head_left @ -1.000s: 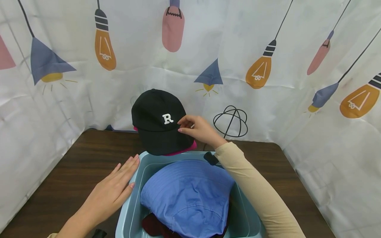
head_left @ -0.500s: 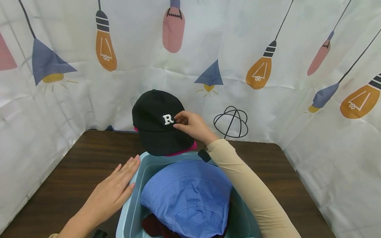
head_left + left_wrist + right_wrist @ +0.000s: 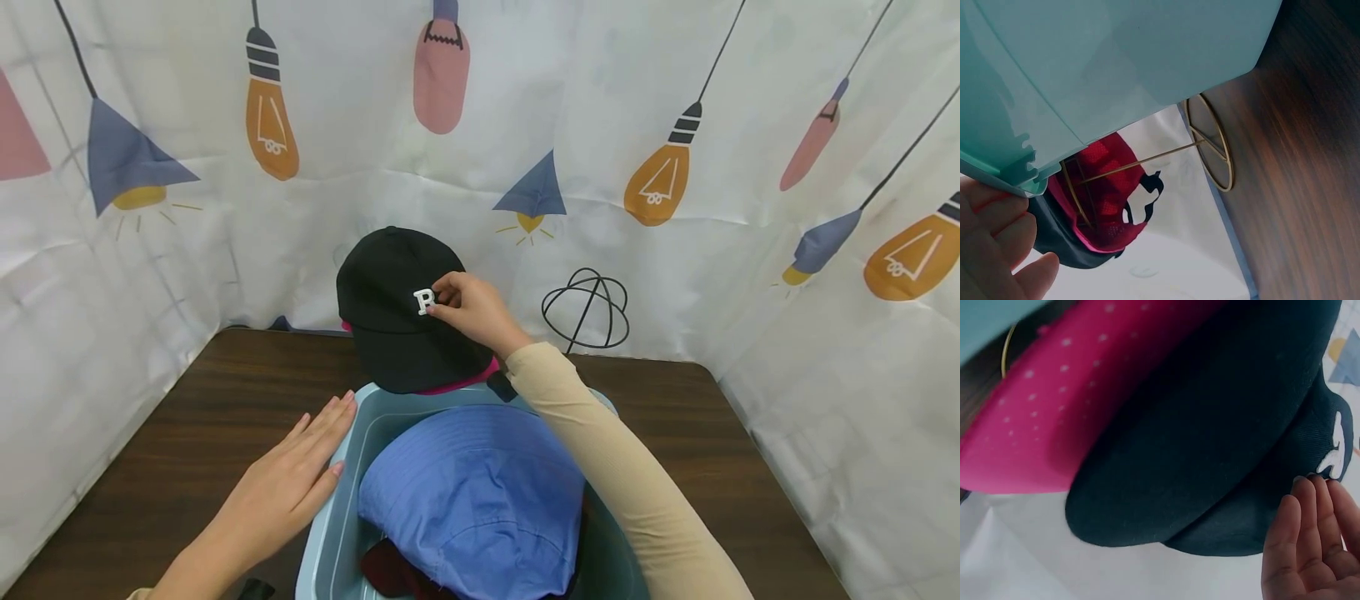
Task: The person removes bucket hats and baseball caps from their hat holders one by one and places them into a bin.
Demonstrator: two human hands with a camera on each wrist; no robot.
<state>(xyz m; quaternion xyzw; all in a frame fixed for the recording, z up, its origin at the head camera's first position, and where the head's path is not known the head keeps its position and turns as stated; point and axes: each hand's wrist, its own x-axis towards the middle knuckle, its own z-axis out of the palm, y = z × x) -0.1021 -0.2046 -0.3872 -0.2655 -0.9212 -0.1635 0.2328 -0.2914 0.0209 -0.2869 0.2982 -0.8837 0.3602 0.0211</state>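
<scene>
A black cap (image 3: 390,283) with a white letter R on its front sits over a pink cap (image 3: 1035,406) with small holes. In the left wrist view, a thin metal stand (image 3: 1147,164) rises into the pink cap's inside. My right hand (image 3: 480,312) is at the black cap's front, fingertips right at the edge of the letter, thumb and forefinger slightly apart. My left hand (image 3: 281,483) rests with straight fingers on the left rim of a light blue bin (image 3: 318,542). Inside that bin lie a blue bucket hat (image 3: 472,492) and, partly hidden under it, a dark maroon hat (image 3: 390,571).
Behind my right forearm stands a bare wire hat stand (image 3: 583,319) with a dome top. The bin sits on a dark wooden table (image 3: 150,467). A white curtain (image 3: 330,100) printed with lamps hangs behind and at both sides.
My right hand has shifted left across the black cap's front, from the right of the letter up to its edge. The cap and my left hand have stayed in place.
</scene>
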